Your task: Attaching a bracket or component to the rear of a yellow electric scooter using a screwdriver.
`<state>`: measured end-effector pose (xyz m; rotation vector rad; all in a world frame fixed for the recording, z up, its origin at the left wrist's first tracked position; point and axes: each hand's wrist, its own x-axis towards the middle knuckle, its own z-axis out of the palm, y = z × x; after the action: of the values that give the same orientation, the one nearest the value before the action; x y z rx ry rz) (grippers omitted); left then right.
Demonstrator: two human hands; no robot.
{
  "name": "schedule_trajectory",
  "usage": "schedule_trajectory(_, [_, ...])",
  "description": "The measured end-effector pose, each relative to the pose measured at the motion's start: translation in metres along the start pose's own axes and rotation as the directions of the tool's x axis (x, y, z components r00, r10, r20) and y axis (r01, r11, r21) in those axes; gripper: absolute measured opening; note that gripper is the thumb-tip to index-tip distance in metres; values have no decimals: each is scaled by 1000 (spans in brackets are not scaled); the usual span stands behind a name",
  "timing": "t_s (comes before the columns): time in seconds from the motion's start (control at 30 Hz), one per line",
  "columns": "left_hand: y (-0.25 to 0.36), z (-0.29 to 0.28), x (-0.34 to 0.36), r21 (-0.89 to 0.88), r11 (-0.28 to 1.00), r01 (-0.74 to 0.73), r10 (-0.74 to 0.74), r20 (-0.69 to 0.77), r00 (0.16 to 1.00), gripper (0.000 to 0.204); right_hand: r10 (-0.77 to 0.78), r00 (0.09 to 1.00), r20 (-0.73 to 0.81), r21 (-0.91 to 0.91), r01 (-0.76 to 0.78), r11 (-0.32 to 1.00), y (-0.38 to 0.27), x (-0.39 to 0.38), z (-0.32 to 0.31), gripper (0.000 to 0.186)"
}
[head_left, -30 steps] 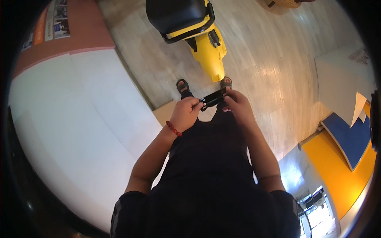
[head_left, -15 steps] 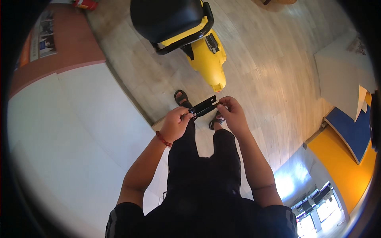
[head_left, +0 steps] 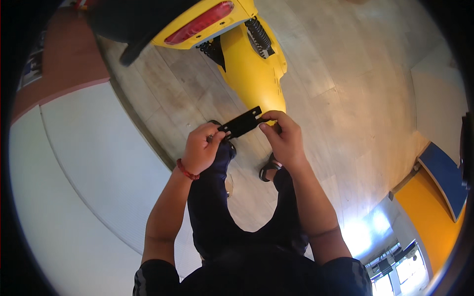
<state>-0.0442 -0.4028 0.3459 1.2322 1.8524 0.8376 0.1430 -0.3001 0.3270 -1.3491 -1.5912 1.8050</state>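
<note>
My left hand (head_left: 201,148) grips the left end of a flat black plate (head_left: 239,122) with slots in it, while my right hand (head_left: 284,138) pinches its right end between thumb and fingers. The plate is tilted, right end higher in the picture. Just beyond it is the yellow rear body (head_left: 252,89) of a vehicle with two black springs (head_left: 259,37), a red tail lamp (head_left: 197,22) and a black seat (head_left: 118,17) above, partly cut off. The tip of the yellow body is partly behind my right hand.
Wood-look floor (head_left: 335,98) lies around my sandalled feet. At left stands a white platform (head_left: 84,163) with a maroon band (head_left: 69,54). At right are a pale board (head_left: 434,98), a blue panel (head_left: 442,177) and a yellow surface (head_left: 419,212).
The yellow vehicle now fills more of the view and its tail lamp shows. Both hands have shifted left and up since half a second ago, still holding the black plate. My legs are more spread and bent.
</note>
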Motion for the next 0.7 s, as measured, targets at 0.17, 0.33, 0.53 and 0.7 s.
schedule_trajectory(0.17, [-28,8,31,-53,997,61,-62,-9,998,12,-470,881,48,-157,472,868,42,52,3,13])
schedule_trajectory(0.33, [-67,0,68,88,996,-12,28,-176,984,13,-770,629,110,-398,738,545,28,102,5,13])
schedule_trajectory(0.53, [-56,-22,127,24,998,56,-41,-417,908,21,-933,360,10,-408,853,325,-2,176,16,12])
schedule_trajectory(0.7, [-93,-32,150,-224,974,-33,-70,-435,898,28,-952,305,11,-404,873,274,5,223,37,12])
